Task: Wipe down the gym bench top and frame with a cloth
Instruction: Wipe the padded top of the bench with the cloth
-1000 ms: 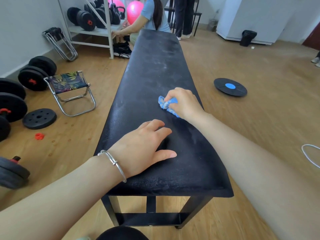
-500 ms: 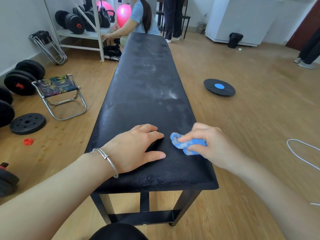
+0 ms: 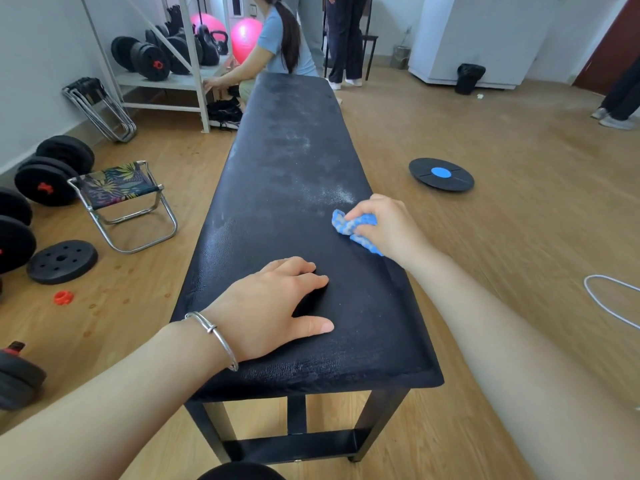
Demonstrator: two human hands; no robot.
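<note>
We see the bench top: long, black padded vinyl, with whitish dust streaks mid-length. A black metal frame sits underneath. The blue cloth is bunched at the top's right edge, gripped in our right hand.

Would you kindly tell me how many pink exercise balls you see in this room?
2. One pink ball is behind the white rack; the other pink ball is beside the crouching person. More may be hidden.
</note>
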